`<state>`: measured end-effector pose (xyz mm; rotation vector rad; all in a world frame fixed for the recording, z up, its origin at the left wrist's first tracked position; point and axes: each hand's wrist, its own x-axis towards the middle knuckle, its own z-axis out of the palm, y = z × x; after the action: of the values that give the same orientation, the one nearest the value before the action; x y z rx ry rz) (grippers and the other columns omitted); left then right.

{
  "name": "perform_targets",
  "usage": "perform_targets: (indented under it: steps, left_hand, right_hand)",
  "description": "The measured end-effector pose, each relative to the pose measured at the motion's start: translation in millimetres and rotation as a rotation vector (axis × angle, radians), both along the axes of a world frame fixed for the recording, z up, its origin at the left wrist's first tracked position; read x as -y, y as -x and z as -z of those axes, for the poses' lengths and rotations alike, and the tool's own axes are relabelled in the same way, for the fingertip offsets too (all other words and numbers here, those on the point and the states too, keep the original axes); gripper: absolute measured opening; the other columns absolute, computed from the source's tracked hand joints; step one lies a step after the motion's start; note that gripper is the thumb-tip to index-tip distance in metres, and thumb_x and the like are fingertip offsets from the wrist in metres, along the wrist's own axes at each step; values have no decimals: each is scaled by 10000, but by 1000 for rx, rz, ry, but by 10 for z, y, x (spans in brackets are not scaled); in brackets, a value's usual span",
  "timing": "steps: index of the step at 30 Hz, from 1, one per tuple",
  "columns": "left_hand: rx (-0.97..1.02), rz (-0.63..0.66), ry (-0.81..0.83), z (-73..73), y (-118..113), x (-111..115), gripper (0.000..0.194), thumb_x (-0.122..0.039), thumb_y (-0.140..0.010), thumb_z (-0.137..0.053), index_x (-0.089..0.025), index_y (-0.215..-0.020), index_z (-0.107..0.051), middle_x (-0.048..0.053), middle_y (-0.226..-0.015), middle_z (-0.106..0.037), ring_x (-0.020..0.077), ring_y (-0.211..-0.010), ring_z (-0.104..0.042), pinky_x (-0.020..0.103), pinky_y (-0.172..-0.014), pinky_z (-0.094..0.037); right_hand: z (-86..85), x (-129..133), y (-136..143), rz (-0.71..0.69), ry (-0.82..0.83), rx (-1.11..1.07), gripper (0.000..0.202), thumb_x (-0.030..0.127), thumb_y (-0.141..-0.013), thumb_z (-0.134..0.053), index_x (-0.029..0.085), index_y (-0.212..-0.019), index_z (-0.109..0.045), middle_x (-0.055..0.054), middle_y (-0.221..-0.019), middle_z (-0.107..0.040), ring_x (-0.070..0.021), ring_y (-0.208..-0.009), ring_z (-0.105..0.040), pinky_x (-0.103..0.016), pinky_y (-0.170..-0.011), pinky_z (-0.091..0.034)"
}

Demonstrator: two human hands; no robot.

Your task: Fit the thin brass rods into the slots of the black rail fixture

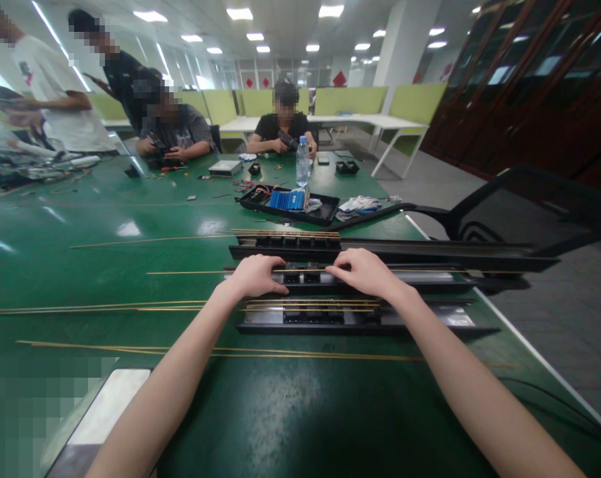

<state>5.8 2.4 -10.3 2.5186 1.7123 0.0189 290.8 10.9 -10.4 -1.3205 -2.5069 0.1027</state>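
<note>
One tray [328, 211], one bottle [302, 166] beyond the channels [360, 288]

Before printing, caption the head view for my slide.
Left hand and right hand at a golden rod along the middle black channel.

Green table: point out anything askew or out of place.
The frontmost gold rods look slightly askew: they lie splayed directly on the table, whereas other rods rest along the black channels.

Black channels [360, 329], centre: three. Bare hands [255, 275], centre: two. Thin yellow rods [191, 272], centre and left: several, count unclear. Bottle [302, 164], upper centre: one. Black tray [325, 211], upper centre: one. Black chair [524, 206], right: one.
</note>
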Motion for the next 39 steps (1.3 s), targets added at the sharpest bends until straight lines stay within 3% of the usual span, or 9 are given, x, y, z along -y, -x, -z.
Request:
perform_targets:
  steps: [39]
  left_hand:
    - [13, -22, 29, -39, -16, 24, 782, -709, -645, -684, -286, -1299, -620, 70, -1240, -702, 320, -1119, -648, 391, -947, -501]
  right_hand:
    - [-91, -33, -163, -75, 79, -74, 336, 441, -931, -556, 217, -794, -766, -46, -907, -757, -219, -862, -662, -313, -804, -482]
